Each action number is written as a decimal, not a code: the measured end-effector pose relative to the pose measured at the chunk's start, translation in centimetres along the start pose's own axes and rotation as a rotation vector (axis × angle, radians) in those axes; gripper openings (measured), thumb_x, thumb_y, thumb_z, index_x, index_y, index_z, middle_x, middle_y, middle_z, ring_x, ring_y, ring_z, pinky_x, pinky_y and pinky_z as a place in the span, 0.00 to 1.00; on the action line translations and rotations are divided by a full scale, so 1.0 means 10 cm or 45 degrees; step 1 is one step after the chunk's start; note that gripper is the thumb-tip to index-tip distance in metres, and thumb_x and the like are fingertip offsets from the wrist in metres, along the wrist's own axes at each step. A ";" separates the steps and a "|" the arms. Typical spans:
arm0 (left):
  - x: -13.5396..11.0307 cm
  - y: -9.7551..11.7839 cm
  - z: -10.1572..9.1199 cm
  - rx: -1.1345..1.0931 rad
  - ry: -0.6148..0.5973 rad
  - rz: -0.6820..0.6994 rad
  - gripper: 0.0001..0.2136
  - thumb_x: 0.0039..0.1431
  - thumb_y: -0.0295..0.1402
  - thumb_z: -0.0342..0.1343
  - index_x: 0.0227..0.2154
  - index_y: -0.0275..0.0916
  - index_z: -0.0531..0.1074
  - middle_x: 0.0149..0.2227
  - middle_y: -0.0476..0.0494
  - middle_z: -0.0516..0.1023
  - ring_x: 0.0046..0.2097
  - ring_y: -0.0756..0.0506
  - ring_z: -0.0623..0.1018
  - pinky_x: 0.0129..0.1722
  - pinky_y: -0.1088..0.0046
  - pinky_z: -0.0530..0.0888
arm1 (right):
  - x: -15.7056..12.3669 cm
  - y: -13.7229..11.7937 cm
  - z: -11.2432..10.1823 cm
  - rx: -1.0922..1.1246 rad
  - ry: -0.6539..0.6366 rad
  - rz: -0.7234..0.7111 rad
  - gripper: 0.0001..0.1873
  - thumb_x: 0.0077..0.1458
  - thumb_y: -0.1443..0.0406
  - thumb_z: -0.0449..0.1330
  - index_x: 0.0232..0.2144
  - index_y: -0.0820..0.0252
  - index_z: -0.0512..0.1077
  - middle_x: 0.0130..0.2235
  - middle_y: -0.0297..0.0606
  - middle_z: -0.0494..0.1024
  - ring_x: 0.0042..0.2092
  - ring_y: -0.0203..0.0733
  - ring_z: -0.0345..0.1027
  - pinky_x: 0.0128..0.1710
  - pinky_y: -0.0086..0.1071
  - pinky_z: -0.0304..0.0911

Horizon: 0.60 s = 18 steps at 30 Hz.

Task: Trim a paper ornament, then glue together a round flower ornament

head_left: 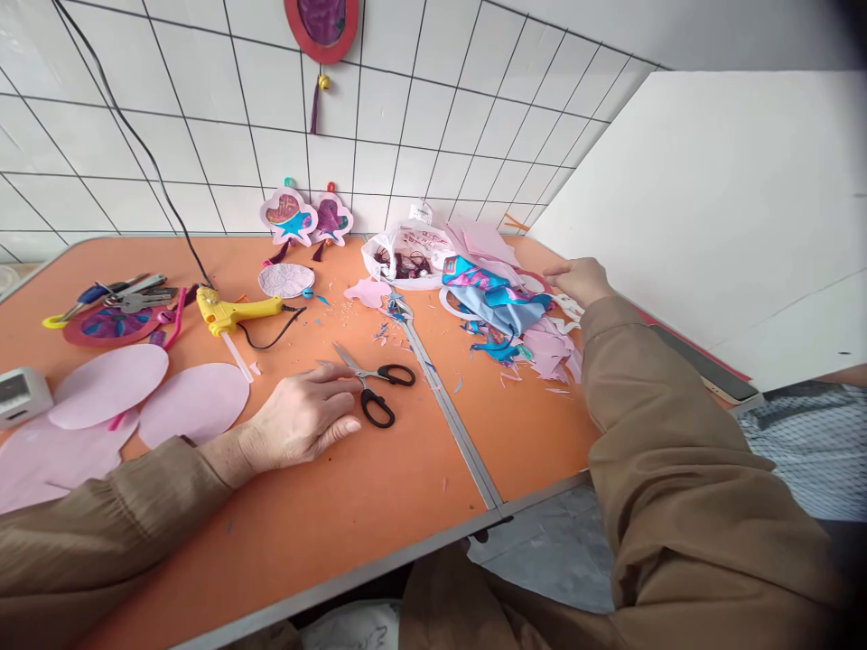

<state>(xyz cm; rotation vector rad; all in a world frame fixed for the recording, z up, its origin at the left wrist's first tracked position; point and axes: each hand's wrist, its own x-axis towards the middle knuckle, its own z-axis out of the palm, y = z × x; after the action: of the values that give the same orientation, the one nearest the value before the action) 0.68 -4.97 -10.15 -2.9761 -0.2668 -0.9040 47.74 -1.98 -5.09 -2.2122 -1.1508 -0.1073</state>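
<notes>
At the scissors, your left hand lies loosely curled. Your right hand is beside pink scraps; its grip I cannot tell.

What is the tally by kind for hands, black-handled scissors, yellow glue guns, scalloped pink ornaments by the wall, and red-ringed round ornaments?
Hands: 2 (left hand, right hand)
Black-handled scissors: 1 pair
Yellow glue gun: 1
Scalloped ornaments: 2 (left one, right one)
Red-ringed ornaments: 2 (wall one, table one)
Total: 8
</notes>
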 end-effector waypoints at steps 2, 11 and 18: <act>0.00 0.00 0.00 0.001 0.003 -0.007 0.24 0.73 0.41 0.34 0.27 0.37 0.69 0.41 0.39 0.84 0.48 0.40 0.80 0.45 0.65 0.79 | -0.08 -0.03 -0.03 0.105 -0.149 0.008 0.19 0.64 0.59 0.60 0.48 0.72 0.73 0.50 0.56 0.76 0.49 0.44 0.73 0.50 0.40 0.69; -0.02 -0.02 0.01 -0.035 -0.057 -0.009 0.23 0.73 0.41 0.37 0.29 0.36 0.71 0.44 0.37 0.83 0.53 0.38 0.79 0.47 0.63 0.79 | -0.18 0.16 -0.04 0.539 -0.530 -0.102 0.13 0.31 0.79 0.67 0.22 0.61 0.79 0.28 0.35 0.81 0.35 0.42 0.73 0.48 0.42 0.69; -0.02 -0.02 0.02 0.018 -0.063 0.009 0.23 0.73 0.40 0.37 0.30 0.36 0.73 0.43 0.38 0.83 0.51 0.38 0.80 0.46 0.63 0.80 | 0.24 -0.02 -0.18 1.124 0.001 -0.133 0.09 0.46 0.74 0.63 0.30 0.59 0.70 0.34 0.34 0.78 0.39 0.40 0.75 0.41 0.42 0.74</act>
<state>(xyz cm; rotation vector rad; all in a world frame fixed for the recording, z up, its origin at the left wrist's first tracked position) 0.57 -4.76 -10.48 -2.9875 -0.2621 -0.8251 49.47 -1.20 -2.78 -1.3698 -1.0349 0.3039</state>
